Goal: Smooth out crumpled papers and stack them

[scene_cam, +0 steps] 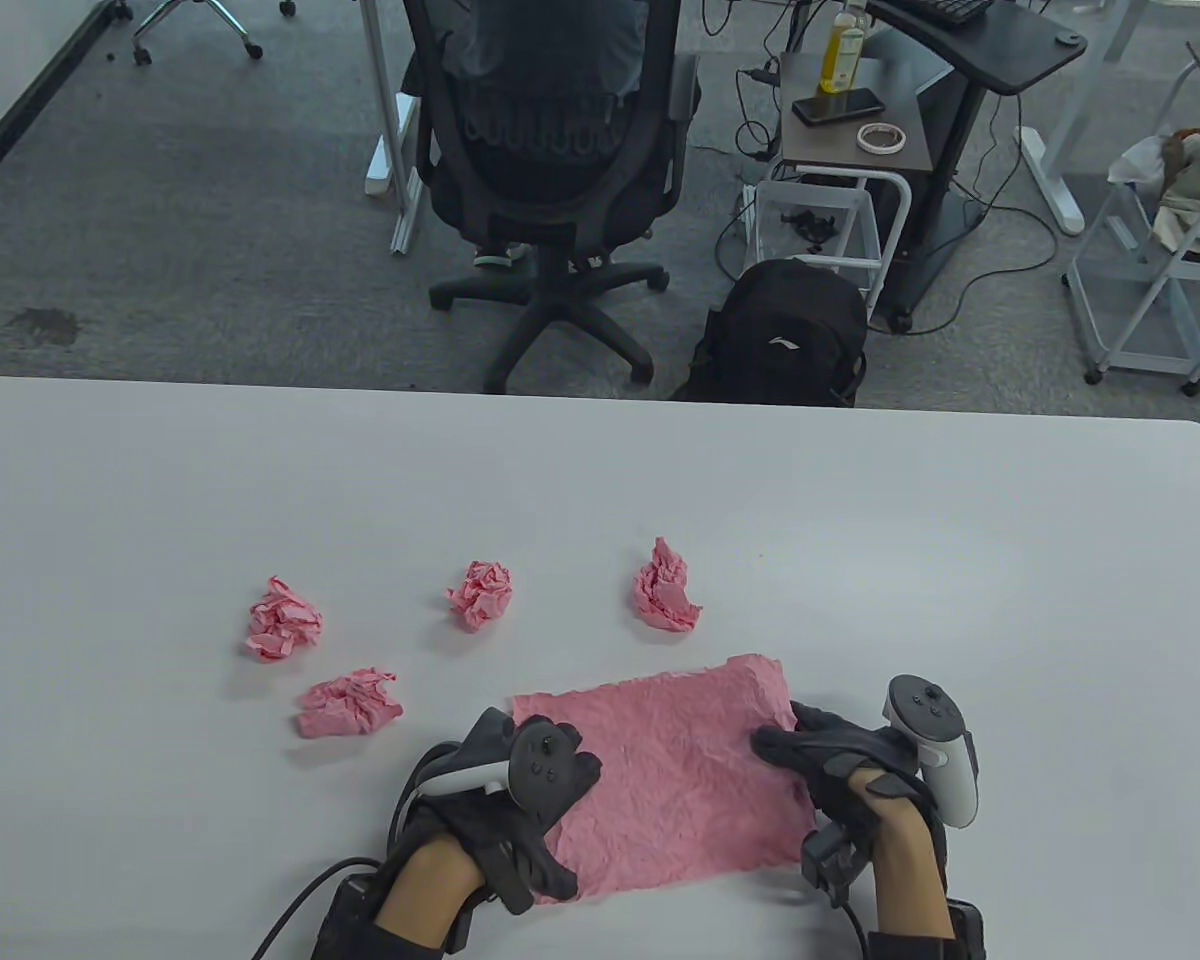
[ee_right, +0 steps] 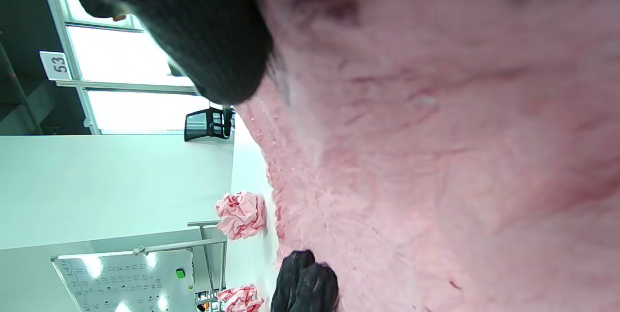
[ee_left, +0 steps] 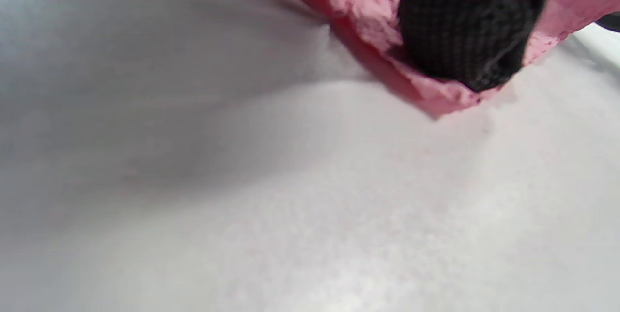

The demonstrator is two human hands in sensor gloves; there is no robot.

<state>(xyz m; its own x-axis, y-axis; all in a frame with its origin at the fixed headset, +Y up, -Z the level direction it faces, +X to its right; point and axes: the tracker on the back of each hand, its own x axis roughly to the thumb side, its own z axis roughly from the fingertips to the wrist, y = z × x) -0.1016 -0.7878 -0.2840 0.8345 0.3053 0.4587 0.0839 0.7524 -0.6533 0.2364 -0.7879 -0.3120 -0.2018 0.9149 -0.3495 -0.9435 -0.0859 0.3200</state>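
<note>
Paper (scene_cam: 675,770), pink and wrinkled, is spread near the front edge of the table (scene_cam: 860,520). Its left edge is pressed by the left hand (scene_cam: 520,790) and its right edge by the right hand (scene_cam: 840,765), fingers laid flat, nothing grasped. Four crumpled balls (scene_cam: 282,620) are left beyond it.

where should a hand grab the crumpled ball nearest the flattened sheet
Probably pinch the crumpled ball from above, across its narrow front-to-back width. It lies alone on the table, wider left to right, its folded ridges offering fingertip holds. The left hand is closest.
</note>
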